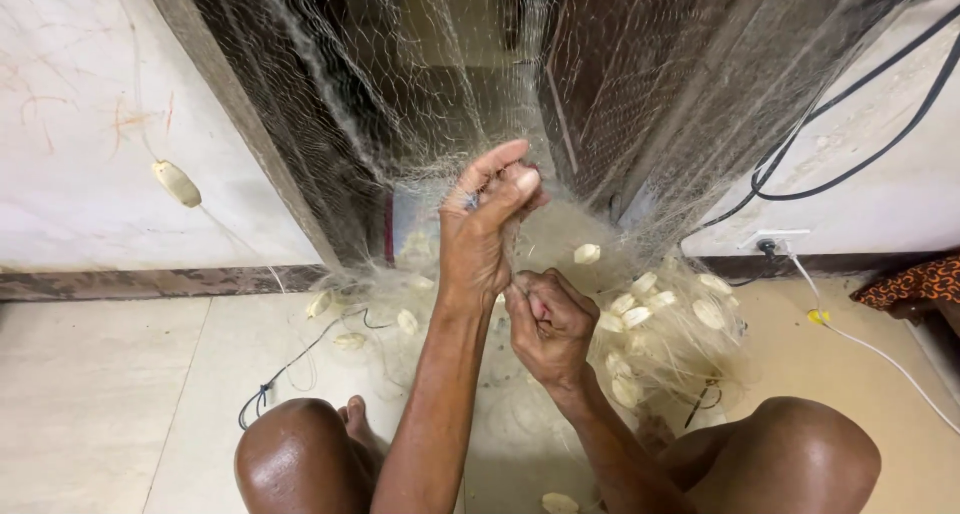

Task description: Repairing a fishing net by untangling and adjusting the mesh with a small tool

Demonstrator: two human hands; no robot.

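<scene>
The fishing net (420, 124), hanging ahead, is being pinched by the raised left hand (487, 224); mesh strands are being gripped by the closed right hand (548, 324). Tension is best being kept even.

Pretty even, warm indoor light, glare on the knees (300, 444), dim doorway behind, wide-angle bending at edges.

Domestic interior, floor-level work spot beside doorway (450, 84). Landmark: dark wooden door frame (250, 124). Left of frame: painted wall (80, 124), scuffed, reddish scribbles. Right of frame: wall socket (770, 242) with plug, black cables (850, 164) looping above it. Below frame: pale tiled floor (100, 394), dark skirting. Fishing net (420, 64) with pale floats (640, 314) hangs across doorway, heaped at its foot. Home used for net work.
</scene>
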